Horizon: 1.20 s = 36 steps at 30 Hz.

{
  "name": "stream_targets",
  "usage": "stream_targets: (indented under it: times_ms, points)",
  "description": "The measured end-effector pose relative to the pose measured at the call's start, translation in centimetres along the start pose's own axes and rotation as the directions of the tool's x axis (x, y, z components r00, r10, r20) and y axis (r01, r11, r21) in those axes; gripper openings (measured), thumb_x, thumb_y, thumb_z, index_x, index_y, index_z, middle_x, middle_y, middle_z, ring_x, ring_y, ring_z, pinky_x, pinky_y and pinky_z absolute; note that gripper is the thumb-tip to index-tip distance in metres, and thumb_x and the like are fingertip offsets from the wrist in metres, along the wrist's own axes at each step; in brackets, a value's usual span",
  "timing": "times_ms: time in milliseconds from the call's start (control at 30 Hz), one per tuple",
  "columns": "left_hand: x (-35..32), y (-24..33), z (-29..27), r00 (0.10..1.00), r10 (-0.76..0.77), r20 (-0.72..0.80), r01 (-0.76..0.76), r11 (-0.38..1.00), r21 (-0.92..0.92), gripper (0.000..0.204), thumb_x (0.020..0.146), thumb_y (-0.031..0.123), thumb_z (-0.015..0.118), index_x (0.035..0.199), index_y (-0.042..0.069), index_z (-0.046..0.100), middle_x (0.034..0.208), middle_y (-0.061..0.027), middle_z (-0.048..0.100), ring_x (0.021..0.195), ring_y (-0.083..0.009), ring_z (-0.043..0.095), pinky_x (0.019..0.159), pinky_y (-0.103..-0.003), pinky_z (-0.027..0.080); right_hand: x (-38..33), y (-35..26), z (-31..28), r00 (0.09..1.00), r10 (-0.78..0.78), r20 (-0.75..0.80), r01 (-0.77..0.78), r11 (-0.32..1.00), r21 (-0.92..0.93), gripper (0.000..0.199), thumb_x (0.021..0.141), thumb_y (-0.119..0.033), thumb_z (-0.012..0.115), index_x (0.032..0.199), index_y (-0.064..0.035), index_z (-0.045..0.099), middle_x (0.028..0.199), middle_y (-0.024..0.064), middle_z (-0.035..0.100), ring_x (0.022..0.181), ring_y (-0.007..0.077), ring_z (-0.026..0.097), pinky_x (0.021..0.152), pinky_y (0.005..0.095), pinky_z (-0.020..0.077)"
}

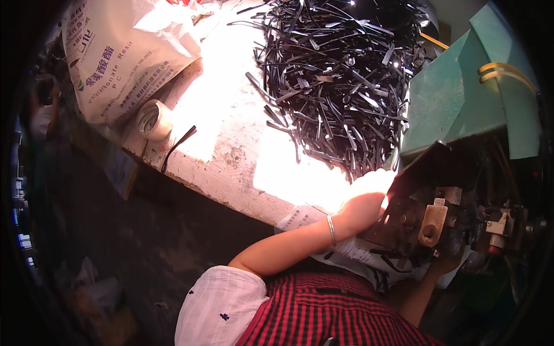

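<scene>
My left hand (pixel 369 195) reaches to the near edge of a big heap of thin black strips (pixel 340 86) with bent ends, which look like eyeglass temples. Strong glare washes out its fingers, so their grip does not show. A silvery bangle (pixel 331 230) circles that wrist. In shadow at the lower right, my right hand (pixel 447 264) is below a dark machine with a worn metal block (pixel 433 225). Its fingers are mostly hidden, and I cannot tell whether they hold anything. More dark strips (pixel 392 262) lie between the machine and my apron.
The heap lies on a pale, worn worktable (pixel 231 155). A large printed sack (pixel 127 63) and a tape roll (pixel 153 120) sit at its left, beside one loose black strip (pixel 179 147). A green machine housing (pixel 450 98) with yellowish tubing (pixel 502 74) borders the right side.
</scene>
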<state>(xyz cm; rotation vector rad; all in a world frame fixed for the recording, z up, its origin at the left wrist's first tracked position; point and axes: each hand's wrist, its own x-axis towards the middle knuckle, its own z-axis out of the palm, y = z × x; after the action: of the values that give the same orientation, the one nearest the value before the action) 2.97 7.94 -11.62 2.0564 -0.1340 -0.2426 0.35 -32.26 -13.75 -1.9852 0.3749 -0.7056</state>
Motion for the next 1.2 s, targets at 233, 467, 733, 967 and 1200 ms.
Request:
stream_targets:
  times_ms: [233,467,733,967,1200]
  points:
    - [-1.2,1.2,-1.9,0.880,0.245,-0.407,-0.163,0.961,0.225,0.074,0.086,0.038,0.073,0.139,-0.006,0.048,0.120,-0.0189,0.061,0.101,-0.0285,0.064,0.086,-0.034,0.054,0.7,-1.6,1.3,0.971,-0.240,0.026,0.224,0.858,-0.463,0.042,0.089,-0.011,0.069,0.128,0.0012,0.064,0.125,0.0146,0.067,0.116,0.0278,0.064,0.097,0.0371,0.0534]
    - [3.7,-6.4,-30.4,0.407,0.490,-0.771,-0.117,0.865,0.488,0.037,0.088,0.012,0.075,0.120,0.001,0.060,0.103,-0.0109,0.068,0.090,-0.0208,0.066,0.071,-0.031,0.051,-0.6,-1.8,1.0,0.965,-0.262,-0.013,0.199,0.763,-0.615,0.038,0.091,-0.011,0.068,0.127,0.0010,0.065,0.123,0.0142,0.068,0.114,0.0277,0.064,0.096,0.0372,0.0538]
    - [26.5,-21.7,-45.4,0.617,0.135,-0.775,0.488,0.707,0.511,0.052,0.089,0.005,0.053,0.141,0.010,0.054,0.135,-0.0129,0.062,0.126,-0.0337,0.055,0.107,-0.044,0.045,0.6,-1.5,3.1,0.948,-0.302,-0.099,0.177,0.760,-0.625,0.035,0.092,-0.012,0.068,0.125,0.0008,0.066,0.120,0.0138,0.069,0.112,0.0275,0.065,0.096,0.0372,0.0543]
    - [20.3,-20.1,-40.3,0.666,0.013,-0.746,0.584,0.613,0.532,0.015,0.081,0.005,0.061,0.089,0.000,0.073,0.095,-0.0208,0.071,0.094,-0.0380,0.070,0.081,-0.045,0.058,0.3,-1.1,4.3,0.929,-0.358,-0.092,0.237,0.768,-0.594,0.032,0.094,-0.012,0.067,0.123,0.0006,0.067,0.118,0.0134,0.070,0.110,0.0273,0.066,0.095,0.0373,0.0548]
    - [9.5,-15.4,-28.4,0.680,-0.169,-0.713,0.586,0.710,0.391,0.015,0.083,0.011,0.063,0.089,0.001,0.072,0.093,-0.0239,0.072,0.090,-0.0392,0.072,0.079,-0.045,0.058,-1.3,-1.4,1.8,0.862,-0.504,-0.058,0.409,0.758,-0.508,0.029,0.096,-0.013,0.066,0.122,0.0004,0.068,0.116,0.0130,0.071,0.108,0.0271,0.067,0.094,0.0373,0.0552]
